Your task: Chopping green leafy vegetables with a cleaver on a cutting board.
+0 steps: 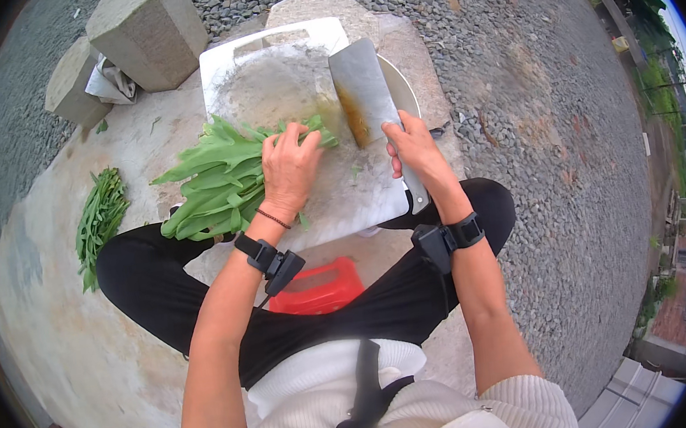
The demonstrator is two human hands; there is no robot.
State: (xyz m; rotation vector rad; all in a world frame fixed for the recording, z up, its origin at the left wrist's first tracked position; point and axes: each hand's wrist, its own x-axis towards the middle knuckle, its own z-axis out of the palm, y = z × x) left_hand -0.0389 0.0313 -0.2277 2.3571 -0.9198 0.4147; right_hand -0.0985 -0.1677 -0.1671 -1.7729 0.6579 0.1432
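Note:
My left hand (289, 165) has its fingers curled over a bunch of long green leafy vegetables (201, 203) lying on the left part of a worn white cutting board (231, 76). My right hand (415, 149) is closed on a cleaver (359, 84), whose broad blade, stained brown along one side, rises above the board to the right of the leaves. A white round bowl (401, 85) is partly hidden behind the blade.
A second bunch of greens (100, 225) lies on the concrete at left. Concrete blocks (144, 35) with a crumpled bag (107, 84) stand at upper left. A red plastic item (313, 287) lies between my legs. Gravel (556, 193) stretches to the right.

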